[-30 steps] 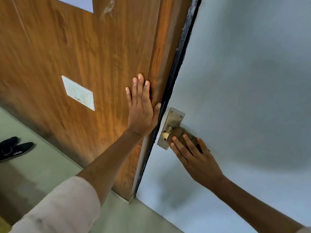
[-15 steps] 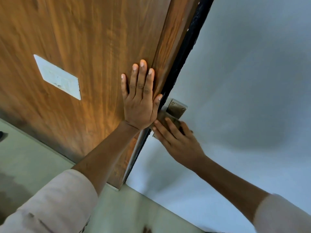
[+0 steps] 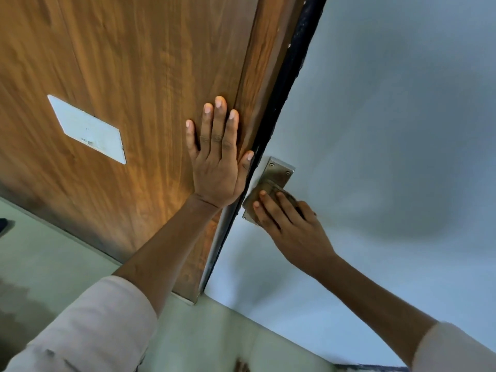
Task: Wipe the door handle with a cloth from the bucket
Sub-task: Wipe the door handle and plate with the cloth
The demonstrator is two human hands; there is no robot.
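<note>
Brown cloth [image 3: 264, 196], soft and limp, is pressed by right hand [image 3: 288, 226] fingers onto the door handle [image 3: 277, 174] at the grey door's edge. Left hand [image 3: 217, 167] spread flat on wood panel [image 3: 120, 76]. Keep it bunched under fingertips.

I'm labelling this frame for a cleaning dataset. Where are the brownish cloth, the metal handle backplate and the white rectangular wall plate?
brownish cloth [image 3: 268, 189], head view, bunched part above the fingers
metal handle backplate [image 3: 279, 171], head view, upper end near the screws
white rectangular wall plate [image 3: 87, 129], head view, its centre
</note>
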